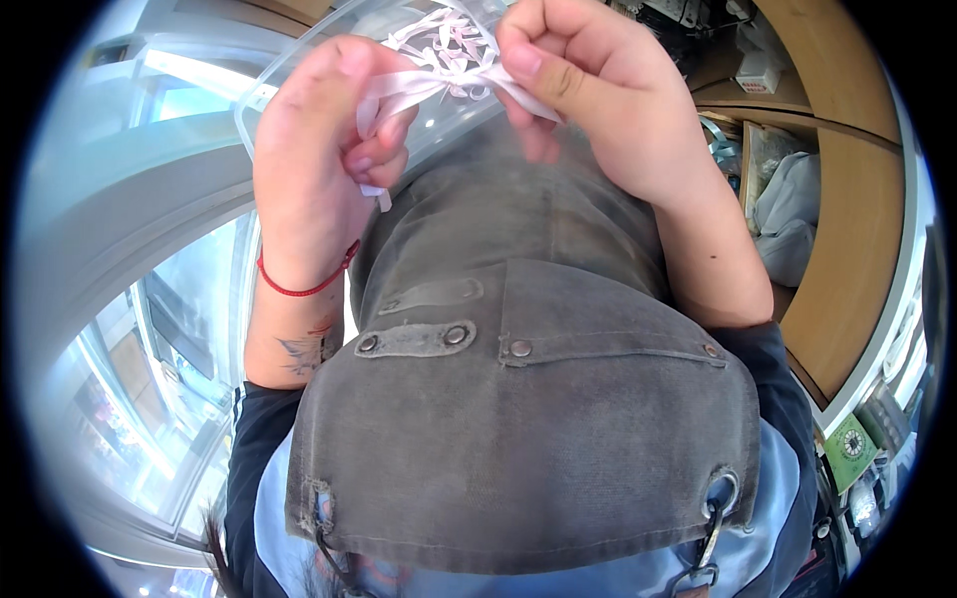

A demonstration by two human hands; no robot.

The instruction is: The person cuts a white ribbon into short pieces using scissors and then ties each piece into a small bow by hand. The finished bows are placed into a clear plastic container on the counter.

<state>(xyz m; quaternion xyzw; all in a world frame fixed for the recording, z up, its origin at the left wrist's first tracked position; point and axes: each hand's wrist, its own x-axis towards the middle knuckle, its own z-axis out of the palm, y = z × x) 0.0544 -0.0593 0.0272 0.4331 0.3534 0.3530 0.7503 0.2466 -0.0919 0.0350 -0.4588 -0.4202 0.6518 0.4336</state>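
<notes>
Between my two hands a pale pink ribbon bow is stretched sideways, with a knot at its middle. My left hand is closed on the bow's left side, and a short ribbon end pokes out below its fingers. On the other side, my right hand pinches the bow's right part between thumb and fingers. Just behind the bow, a clear plastic container holds several small pink and white ribbon bows. The hands partly cover the container.
A grey apron covers my front and lap. On the right stands a wooden shelf with a grey cloth-like bundle and a small white box. Lower right lies a green card-like item. Glass-like panels line the left.
</notes>
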